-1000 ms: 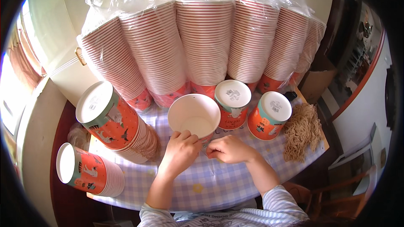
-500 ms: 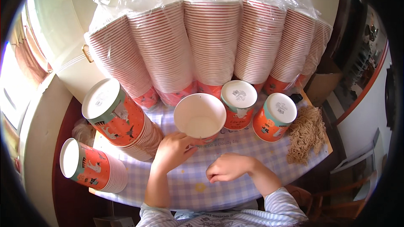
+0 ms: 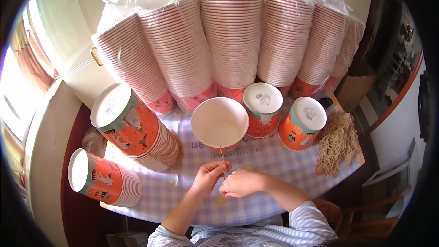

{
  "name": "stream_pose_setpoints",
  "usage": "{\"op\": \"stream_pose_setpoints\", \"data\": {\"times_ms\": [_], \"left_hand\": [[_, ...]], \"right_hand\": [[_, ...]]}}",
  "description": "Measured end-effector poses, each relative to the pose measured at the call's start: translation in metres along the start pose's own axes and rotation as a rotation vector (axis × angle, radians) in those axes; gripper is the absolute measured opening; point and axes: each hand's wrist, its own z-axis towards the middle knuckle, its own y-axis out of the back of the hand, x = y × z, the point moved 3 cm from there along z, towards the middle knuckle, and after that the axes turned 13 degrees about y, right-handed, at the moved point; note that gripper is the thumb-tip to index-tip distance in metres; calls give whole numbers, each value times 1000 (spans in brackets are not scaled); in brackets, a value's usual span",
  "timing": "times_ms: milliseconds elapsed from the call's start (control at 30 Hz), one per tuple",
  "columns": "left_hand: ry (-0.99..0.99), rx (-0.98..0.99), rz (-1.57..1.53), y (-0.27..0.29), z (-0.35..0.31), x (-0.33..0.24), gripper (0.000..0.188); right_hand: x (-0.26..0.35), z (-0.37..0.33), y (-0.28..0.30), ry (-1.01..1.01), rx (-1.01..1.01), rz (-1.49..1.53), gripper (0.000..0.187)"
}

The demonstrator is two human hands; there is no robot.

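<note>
An upright white-lined paper bucket (image 3: 218, 126) stands mid-table with its mouth facing up. A thin tan cord (image 3: 222, 154) runs from its near side toward me. My left hand (image 3: 210, 177) pinches this cord just in front of the bucket. Close beside it, my right hand (image 3: 242, 183) is curled with its fingers closed; what they hold, if anything, is hidden. Behind and to the right, an orange-and-teal paper bucket (image 3: 261, 121) and a second upside-down bucket (image 3: 299, 132) stand with white bases up.
Tall stacks of paper buckets (image 3: 232, 41) in clear plastic line the table's back. Left are a large inverted stack (image 3: 137, 130) and a shorter stack (image 3: 107, 180) near the edge. A heap of tan cords (image 3: 337, 144) lies right, on the checked tablecloth (image 3: 270, 162).
My left hand has come away from the bucket's near side toward me and now draws the cord out. My right hand has stayed nearly in place, and the two hands are now close together.
</note>
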Motion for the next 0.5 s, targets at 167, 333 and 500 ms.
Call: {"op": "stream_pose_setpoints", "data": {"times_ms": [167,333,500], "left_hand": [[-4,-9,-14,9,8,0,9],[-24,10,17,17,21,-2,6],[-114,130,-107,22,31,10,11]], "right_hand": [[-5,3,-5,-6,-6,-24,14],[-26,-3,5,-302,-57,-63,30],[-46,-9,14,-522,-41,-105,39]]}}
